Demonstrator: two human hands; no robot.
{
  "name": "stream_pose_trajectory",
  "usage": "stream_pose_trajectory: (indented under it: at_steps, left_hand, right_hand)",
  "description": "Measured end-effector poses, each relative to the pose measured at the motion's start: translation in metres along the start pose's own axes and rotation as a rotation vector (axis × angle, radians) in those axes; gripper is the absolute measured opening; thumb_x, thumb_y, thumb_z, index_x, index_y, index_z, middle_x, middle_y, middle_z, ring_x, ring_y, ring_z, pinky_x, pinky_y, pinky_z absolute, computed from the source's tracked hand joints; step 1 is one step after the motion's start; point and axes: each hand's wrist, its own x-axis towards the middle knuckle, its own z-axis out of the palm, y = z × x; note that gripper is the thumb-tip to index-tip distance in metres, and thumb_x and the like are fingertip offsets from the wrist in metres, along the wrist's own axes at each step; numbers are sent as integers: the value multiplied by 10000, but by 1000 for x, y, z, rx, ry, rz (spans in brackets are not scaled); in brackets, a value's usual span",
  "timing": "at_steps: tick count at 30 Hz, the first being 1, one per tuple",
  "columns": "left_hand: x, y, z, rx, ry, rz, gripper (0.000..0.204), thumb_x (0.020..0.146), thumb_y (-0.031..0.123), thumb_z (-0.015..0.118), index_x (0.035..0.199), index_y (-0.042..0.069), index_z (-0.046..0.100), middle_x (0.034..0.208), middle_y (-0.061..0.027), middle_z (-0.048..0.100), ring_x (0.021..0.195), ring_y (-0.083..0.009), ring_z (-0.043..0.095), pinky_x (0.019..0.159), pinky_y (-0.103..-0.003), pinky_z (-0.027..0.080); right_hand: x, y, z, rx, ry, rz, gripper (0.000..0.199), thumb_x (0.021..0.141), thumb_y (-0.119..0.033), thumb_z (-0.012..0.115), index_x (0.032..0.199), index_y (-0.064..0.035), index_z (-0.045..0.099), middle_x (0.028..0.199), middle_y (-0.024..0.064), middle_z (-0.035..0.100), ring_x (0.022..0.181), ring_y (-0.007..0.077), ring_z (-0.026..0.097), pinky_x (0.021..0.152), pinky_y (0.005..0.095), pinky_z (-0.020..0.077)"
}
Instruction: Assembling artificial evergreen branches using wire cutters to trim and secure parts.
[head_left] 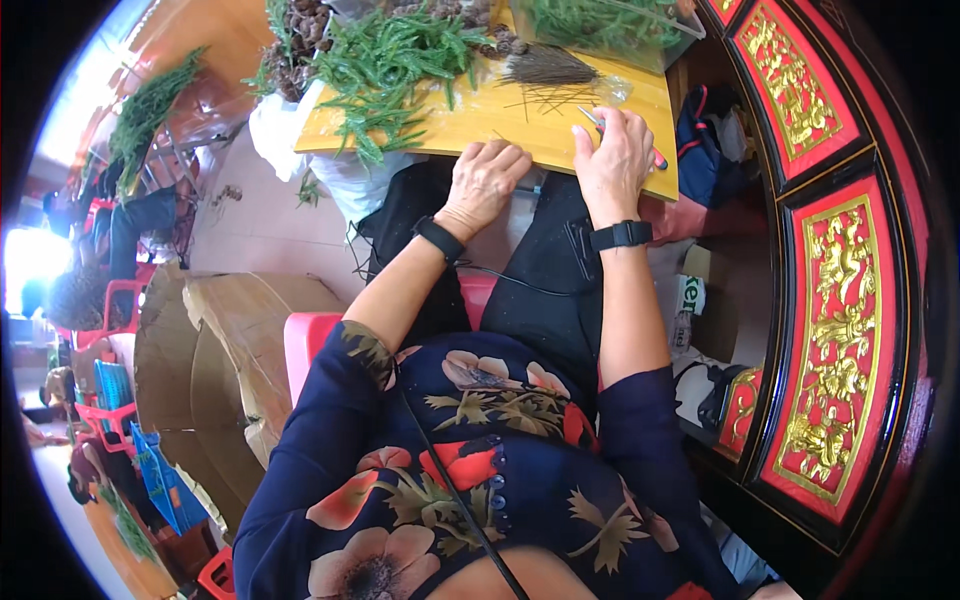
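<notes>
Left hand point(485, 180) rests fisted on the yellow table point(560, 125) edge, fingers curled shut, contents not visible. At its 3 o'clock, right hand point(615, 160) pinches a small pink-handled tool point(600, 122): light, rigid, best gripped at the handles. Thin wires point(548, 70) at 12 o'clock: light, springy. Green sprigs point(390, 60) piled at 10 o'clock; crowded room.

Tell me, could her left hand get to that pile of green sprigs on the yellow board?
Probably yes: the left hand rests at the board's near edge, and the green sprigs lie just beyond it with nothing between.
</notes>
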Motion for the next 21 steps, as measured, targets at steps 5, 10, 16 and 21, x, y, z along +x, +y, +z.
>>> stream_pose_trajectory:
  at_steps: [5, 10, 16, 21]
  left_hand:
    - [-2, -7, -4, -77, 33, 23, 217, 745, 128, 596, 959, 144, 626, 890, 10, 621, 866, -174, 597, 743, -319, 420]
    - [11, 11, -16, -350, 350, -416, 139, 774, 59, 663, 902, 99, 625, 801, 1, 627, 720, -153, 608, 657, -285, 444]
    - [23, 28, -34, -1431, 530, -1034, 56, 835, 56, 662, 860, 31, 618, 744, -8, 615, 637, -84, 573, 576, -223, 457]
    - [8, 28, -37, -1446, 558, -1025, 18, 868, 22, 620, 871, 13, 605, 808, -16, 614, 673, -66, 559, 622, -197, 461]
  right_hand:
    - [-4, -9, 1, 139, 27, -3, 295, 749, -196, 726, 980, -61, 604, 961, 118, 580, 939, 317, 537, 802, 397, 425]
    - [4, -20, -6, 337, -529, 268, 239, 852, -268, 649, 970, -61, 620, 855, 82, 602, 828, 240, 577, 713, 348, 445]
    - [-15, -44, -2, 1149, -1016, 652, 281, 939, -332, 548, 1005, -70, 627, 805, 7, 600, 725, 115, 551, 624, 264, 427]
    - [-30, -52, 13, 1598, -877, 878, 257, 937, -314, 557, 1043, -89, 619, 844, -28, 598, 712, 81, 512, 619, 230, 409]
